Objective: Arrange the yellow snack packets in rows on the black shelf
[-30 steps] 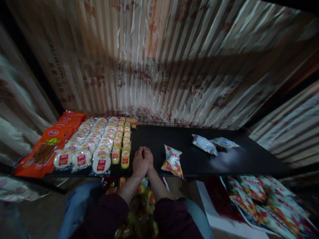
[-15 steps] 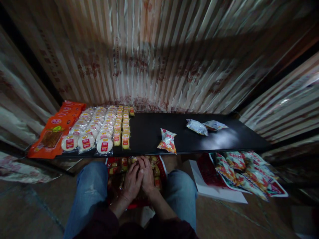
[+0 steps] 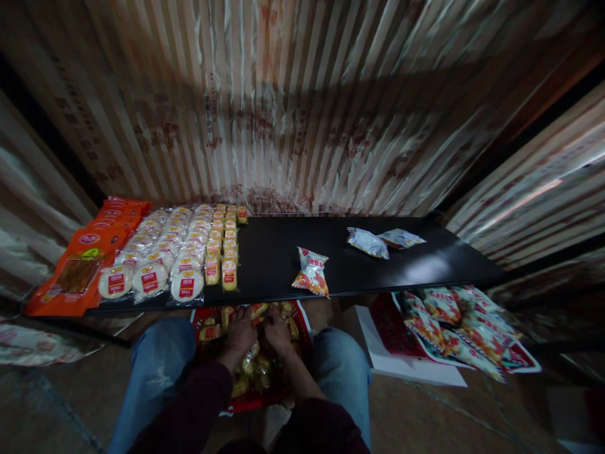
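Note:
Both my hands reach down into a red bag (image 3: 293, 318) of small yellow snack packs (image 3: 250, 366) that sits between my knees, below the front edge of a black table (image 3: 378, 277). My left hand (image 3: 240, 333) lies on the packs with its fingers bent down among them. My right hand (image 3: 278, 333) is beside it, fingers also dug into the packs. What either hand grips is hidden. On the table's left, yellow packs (image 3: 229, 252) lie in two neat columns.
Left of the yellow columns lie rows of round white cakes (image 3: 155, 258) and orange packets (image 3: 89, 252). A red-and-white snack bag (image 3: 311, 272) lies mid-table, two pale packets (image 3: 378, 241) farther right. More snack bags (image 3: 454, 321) lie on a white sheet on the floor. Striped curtains hang behind.
My hands, clasped together at the table's front edge a second ago, have dropped below it, come apart and gone into the red bag. The view has tilted down slightly.

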A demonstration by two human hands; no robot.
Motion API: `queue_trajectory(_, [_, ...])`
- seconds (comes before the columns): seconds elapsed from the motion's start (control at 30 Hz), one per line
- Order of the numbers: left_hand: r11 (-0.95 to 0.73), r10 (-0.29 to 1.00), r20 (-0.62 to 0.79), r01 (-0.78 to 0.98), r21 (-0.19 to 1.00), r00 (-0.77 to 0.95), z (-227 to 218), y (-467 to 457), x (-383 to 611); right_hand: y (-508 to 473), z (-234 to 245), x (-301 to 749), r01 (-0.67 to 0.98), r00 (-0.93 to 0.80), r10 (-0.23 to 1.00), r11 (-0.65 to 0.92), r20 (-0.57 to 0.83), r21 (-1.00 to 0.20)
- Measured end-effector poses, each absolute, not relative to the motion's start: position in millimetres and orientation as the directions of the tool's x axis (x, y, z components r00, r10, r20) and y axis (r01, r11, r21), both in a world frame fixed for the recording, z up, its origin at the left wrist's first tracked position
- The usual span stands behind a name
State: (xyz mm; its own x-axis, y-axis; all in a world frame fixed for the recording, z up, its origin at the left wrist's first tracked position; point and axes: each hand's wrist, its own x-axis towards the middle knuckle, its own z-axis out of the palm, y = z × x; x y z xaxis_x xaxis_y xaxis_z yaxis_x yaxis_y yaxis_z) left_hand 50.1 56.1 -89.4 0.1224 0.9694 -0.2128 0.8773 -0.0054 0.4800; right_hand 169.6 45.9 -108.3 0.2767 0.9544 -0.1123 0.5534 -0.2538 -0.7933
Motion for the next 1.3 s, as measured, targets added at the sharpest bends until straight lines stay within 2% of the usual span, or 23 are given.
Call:
queue_trajectory(0.17, [-0.004, 0.983, -0.156, 0.851, 0.525, 0.1, -92, 53, 50, 47, -100, 162, 0.368, 0.338, 0.934, -0.246, -0.117, -0.897])
queue_trajectory(0.33, [0.029, 0.997, -0.077, 0.756, 0.653, 0.027, -83, 47, 50, 43, -97, 162, 0.268, 0.333, 0.943, -0.107, -0.012, -0.957])
queue_trajectory(0.4, [0.076, 0.992, -0.127, 0.668, 0.74, 0.028, -76, 41, 50, 39, -97, 161, 0.253, 0.349, 0.937, -0.085, 0.01, -0.964])
queue_trajectory(0.47, [0.202, 0.971, -0.238, 0.502, 0.841, 0.009, -70, 34, 49, 33, -96, 160, 0.251, 0.373, 0.928, -0.08, 0.02, -0.965])
queue_trajectory(0.6, [0.419, 0.908, -0.416, 0.175, 0.891, -0.053, -67, 20, 46, 21, -91, 154, 0.219, 0.39, 0.921, -0.104, -0.01, -0.97])
queue_trajectory(0.77, [0.49, 0.87, -0.492, -0.057, 0.87, -0.033, -68, 8, 38, 8, -84, 150, 0.197, 0.387, 0.922, -0.096, -0.013, -0.976])
queue_trajectory(0.87, [0.534, 0.836, -0.547, -0.182, 0.826, -0.03, -65, 4, 37, 3, -81, 148, 0.097, 0.416, 0.907, -0.105, -0.056, -0.99])
queue_trajectory(0.97, [0.574, 0.799, -0.602, -0.297, 0.763, -0.004, -60, 1, 38, -1, -79, 147, -0.011, 0.426, 0.898, -0.119, -0.112, -0.993])
queue_trajectory(1.07, [0.614, 0.76, -0.647, -0.393, 0.685, 0.058, -54, -2, 40, -3, -75, 147, -0.049, 0.428, 0.895, -0.113, -0.123, -0.992])
queue_trajectory(1.3, [0.688, 0.676, -0.709, -0.518, 0.508, 0.202, -42, -6, 42, -8, -67, 145, -0.059, 0.388, 0.92, -0.026, -0.047, -0.998])
